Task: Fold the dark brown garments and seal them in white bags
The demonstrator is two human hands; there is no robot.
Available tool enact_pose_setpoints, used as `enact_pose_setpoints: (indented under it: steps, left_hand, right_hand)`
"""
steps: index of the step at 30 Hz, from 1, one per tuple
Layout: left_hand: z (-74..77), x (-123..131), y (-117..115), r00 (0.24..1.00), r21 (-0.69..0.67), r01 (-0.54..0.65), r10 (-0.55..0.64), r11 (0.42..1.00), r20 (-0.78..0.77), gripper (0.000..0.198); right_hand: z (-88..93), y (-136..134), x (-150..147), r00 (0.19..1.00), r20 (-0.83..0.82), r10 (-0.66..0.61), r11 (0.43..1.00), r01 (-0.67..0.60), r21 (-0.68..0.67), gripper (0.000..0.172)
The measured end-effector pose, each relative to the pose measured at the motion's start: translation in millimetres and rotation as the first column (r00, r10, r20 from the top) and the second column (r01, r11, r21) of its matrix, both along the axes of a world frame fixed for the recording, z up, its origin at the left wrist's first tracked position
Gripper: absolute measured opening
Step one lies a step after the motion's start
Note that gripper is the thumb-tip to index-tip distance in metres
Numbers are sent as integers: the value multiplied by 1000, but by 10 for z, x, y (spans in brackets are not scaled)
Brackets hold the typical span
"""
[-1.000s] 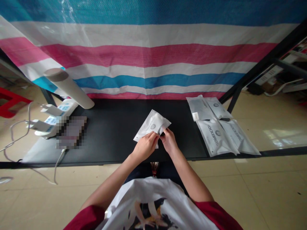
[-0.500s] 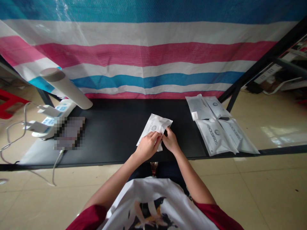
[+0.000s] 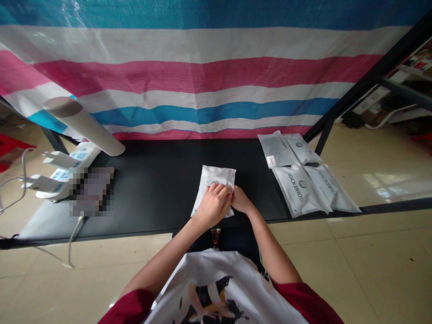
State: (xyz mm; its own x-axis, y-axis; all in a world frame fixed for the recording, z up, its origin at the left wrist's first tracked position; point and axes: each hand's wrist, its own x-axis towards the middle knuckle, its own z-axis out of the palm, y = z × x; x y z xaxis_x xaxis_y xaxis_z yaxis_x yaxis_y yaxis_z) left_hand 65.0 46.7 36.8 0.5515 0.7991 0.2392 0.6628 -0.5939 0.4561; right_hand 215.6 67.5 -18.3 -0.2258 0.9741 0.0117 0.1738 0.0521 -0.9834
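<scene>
A white plastic pouch (image 3: pixel 216 177) lies flat on the black table (image 3: pixel 158 189) near its front edge. My left hand (image 3: pixel 214 204) rests on top of the pouch's near half, fingers bent and pressed down on it. My right hand (image 3: pixel 240 201) pinches the pouch's lower right corner. The near part of the pouch is hidden under both hands.
Several grey ROCKBROS pouches (image 3: pixel 305 177) lie spread at the table's right end. At the left stand a white cylinder (image 3: pixel 83 126), a power strip with plugs (image 3: pixel 59 173) and a blurred flat object (image 3: pixel 90 191). A striped tarp (image 3: pixel 202 76) hangs behind; a black frame post (image 3: pixel 357 87) runs to the right.
The pouch was held tilted above the table; it now lies flat on it, turned straighter, with my left hand moved on top of it and my right hand still at its corner.
</scene>
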Motion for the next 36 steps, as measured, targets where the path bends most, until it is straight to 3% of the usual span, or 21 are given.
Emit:
enact_pose_setpoints:
  steps: [2,6,9,14,18,21,29,36]
  left_hand:
    - [-15,-14,-3,998,42,-39,40,998,-39,24]
    - [-111,-89,9,994,84,-7,17,996,-110,44]
    - [-218,-128,46,985,104,-9,26,995,-168,56]
    - [-318,-151,175,975,133,-63,89,989,-203,57]
    - [-293,-216,220,978,144,-49,76,988,-192,75]
    - [-271,-271,161,986,154,32,-6,987,-169,87]
    - [-421,-220,41,992,229,122,-110,966,-66,22]
    - [-415,-231,60,985,251,157,-133,955,-109,23]
  right_hand:
    - [42,9,51,998,-46,49,999,-49,17,16]
    - [49,-3,213,996,-73,-41,999,41,8,24]
    - [3,-59,348,993,-55,-108,992,104,-69,31]
    - [-59,-201,477,987,-83,-135,969,114,-218,43]
    - [-70,-298,473,982,-95,-160,940,123,-318,43]
    - [-63,-338,424,987,-90,-136,929,96,-357,37]
    - [-24,-277,254,996,-57,-65,965,48,-258,27]
    - [-37,-223,151,989,-126,-80,961,43,-273,26]
